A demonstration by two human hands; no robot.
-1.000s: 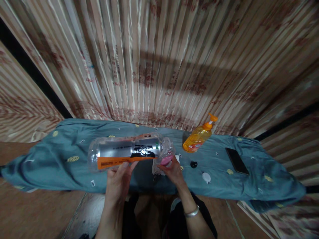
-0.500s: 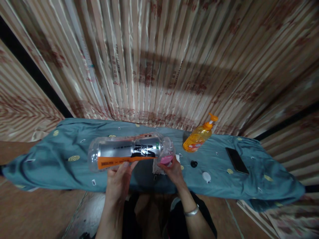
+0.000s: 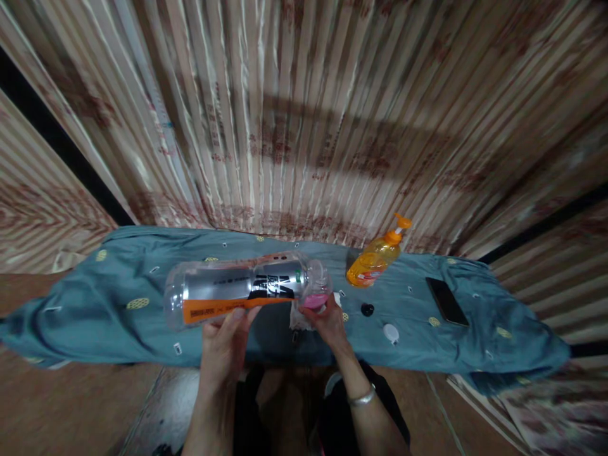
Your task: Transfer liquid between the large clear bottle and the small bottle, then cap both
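A large clear plastic bottle (image 3: 213,288) with a silver, black and orange label lies sideways in the air over the cloth, its neck to the right. My left hand (image 3: 227,339) is closed around its underside. My right hand (image 3: 327,323) pinches a small pink piece (image 3: 315,301) against the bottle's neck; its exact kind is too blurred to tell. Beneath the neck is a crumpled white tissue or cloth (image 3: 299,318), partly hidden by the bottle and right hand.
A pump bottle of orange liquid (image 3: 373,263) stands on the teal cloth-covered table (image 3: 156,339). Right of my right hand lie a small black cap (image 3: 367,310), a white round lid (image 3: 391,334) and a dark phone (image 3: 447,301). A striped curtain (image 3: 294,139) hangs behind.
The view has shifted slightly, so the table items appear a little further left. Both hands keep their hold on the bottle and the pink piece, almost unmoved.
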